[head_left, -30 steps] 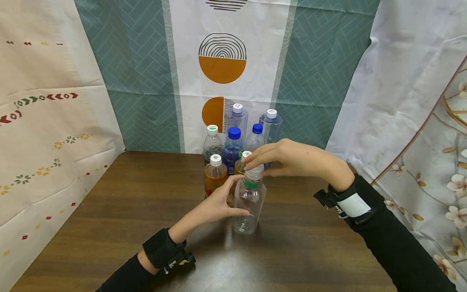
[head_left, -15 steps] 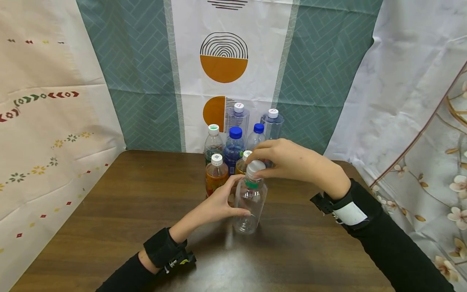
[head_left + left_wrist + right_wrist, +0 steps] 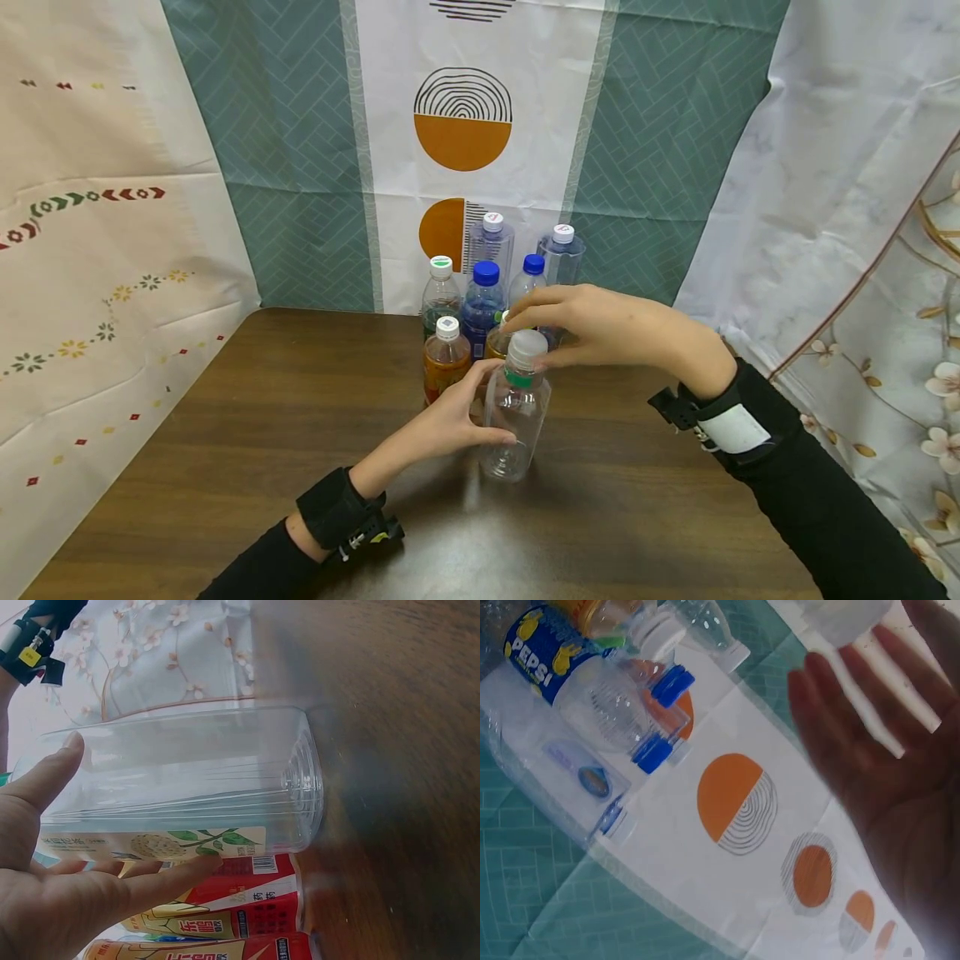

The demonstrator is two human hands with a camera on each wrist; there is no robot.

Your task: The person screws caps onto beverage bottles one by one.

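Observation:
A tall clear plastic bottle stands upright on the table, with a green ring round its neck and a whitish cap on top. My left hand grips its body from the left; the left wrist view shows the thumb on one side and the fingers along the labelled side of the clear bottle. Above, my right hand arches over the cap, thumb tip at its right edge and fingertips close behind it. In the right wrist view those fingers are spread and fairly straight.
Behind the clear bottle stand several other bottles: an orange-brown drink, a green-labelled one, a blue-capped one and two tall clear ones at the back. Patterned cloth hangs along the table's far edge.
My right hand pinched the cap half a second ago; its fingers have since loosened and shifted slightly right. The left hand and the bottle have stayed in place.

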